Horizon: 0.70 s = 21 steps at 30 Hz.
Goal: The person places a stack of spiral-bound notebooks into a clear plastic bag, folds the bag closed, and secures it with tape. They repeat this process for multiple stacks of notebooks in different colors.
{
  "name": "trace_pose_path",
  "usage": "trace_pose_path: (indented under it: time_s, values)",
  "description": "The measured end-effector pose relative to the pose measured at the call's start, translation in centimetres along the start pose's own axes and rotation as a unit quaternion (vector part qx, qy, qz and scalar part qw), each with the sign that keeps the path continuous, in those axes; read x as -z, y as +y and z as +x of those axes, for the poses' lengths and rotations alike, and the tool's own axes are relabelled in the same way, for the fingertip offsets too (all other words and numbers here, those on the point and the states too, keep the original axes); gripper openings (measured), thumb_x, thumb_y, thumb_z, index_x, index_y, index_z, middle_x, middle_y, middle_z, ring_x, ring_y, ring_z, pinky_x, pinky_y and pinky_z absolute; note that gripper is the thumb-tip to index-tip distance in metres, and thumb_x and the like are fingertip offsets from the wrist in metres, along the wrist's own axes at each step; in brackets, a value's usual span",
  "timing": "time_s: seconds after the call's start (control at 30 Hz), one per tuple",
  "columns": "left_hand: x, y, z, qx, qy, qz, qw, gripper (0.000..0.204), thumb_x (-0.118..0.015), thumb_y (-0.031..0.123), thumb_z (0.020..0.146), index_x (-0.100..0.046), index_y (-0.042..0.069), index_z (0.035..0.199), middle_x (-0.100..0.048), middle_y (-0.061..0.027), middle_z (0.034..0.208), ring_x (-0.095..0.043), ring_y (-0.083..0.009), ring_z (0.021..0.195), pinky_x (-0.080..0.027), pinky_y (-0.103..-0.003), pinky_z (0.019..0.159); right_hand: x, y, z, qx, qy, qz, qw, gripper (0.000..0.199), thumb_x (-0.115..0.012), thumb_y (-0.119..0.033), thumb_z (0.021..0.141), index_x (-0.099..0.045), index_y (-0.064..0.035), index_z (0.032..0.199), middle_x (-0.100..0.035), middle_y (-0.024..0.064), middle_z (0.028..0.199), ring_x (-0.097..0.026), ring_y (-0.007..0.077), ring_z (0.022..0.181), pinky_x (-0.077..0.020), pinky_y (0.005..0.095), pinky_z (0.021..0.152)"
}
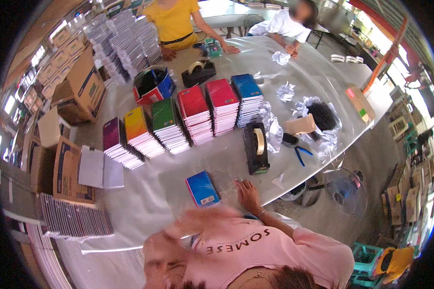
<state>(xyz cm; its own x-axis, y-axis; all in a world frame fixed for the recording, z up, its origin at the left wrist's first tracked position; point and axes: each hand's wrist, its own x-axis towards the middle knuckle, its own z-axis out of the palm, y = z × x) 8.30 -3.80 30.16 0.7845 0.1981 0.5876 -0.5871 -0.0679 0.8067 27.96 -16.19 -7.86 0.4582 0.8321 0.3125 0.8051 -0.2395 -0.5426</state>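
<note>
A single blue spiral notebook point(202, 188) lies on the silvery table cover point(164, 185) in front of me. My left hand point(210, 216), smeared by motion, is over the table's near edge, just below the notebook; its fingers cannot be made out. My right hand point(248, 196) rests on the table to the notebook's right, fingers apart and nothing in them. A black tape dispenser point(256, 148) with a pale roll stands just beyond that hand. Behind the notebook, spiral notebooks stand in a row of stacks: purple point(112, 133), yellow point(136, 123), green point(164, 114), red point(194, 102), pinkish-red point(222, 94) and blue point(247, 86).
Blue-handled pliers point(301, 155) and crumpled clear wrap point(273, 132) lie at right. A second tape dispenser point(198, 73) and a box point(154, 85) stand behind the stacks. Cartons point(72, 171) line the left. Two people, in yellow point(173, 21) and white point(289, 24), are across the table.
</note>
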Motion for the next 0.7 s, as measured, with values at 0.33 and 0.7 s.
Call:
trace_pose_path:
  time_s: [0.33,0.7]
  values:
    - [9.1,-23.7,-25.4,0.454,0.337,0.536,0.627,0.069,-0.045,0.045,0.099,-0.026,0.002,0.15,-0.019,-0.0215,0.156,-0.015,-0.0413,0.144,-0.017,-0.053,0.116,0.6,-0.5,0.0,-0.001,0.011,0.021,1.0,0.029,-0.053,-0.009,0.089,-0.059,-0.0055,0.118,-0.058,0.0136,0.1,-0.054,0.0336,0.095,-0.0444,0.0442,0.085]
    - [4.1,-26.9,-25.8,0.504,0.283,0.641,0.505,0.069,-0.049,0.04,0.097,-0.024,0.005,0.151,-0.014,-0.0174,0.159,-0.01,-0.0351,0.147,-0.008,-0.058,0.115,1.0,-0.7,0.6,-0.026,-0.013,0.016,0.999,0.025,-0.051,-0.011,0.093,-0.06,-0.007,0.115,-0.059,0.013,0.1,-0.055,0.033,0.095,-0.0447,0.0436,0.085]
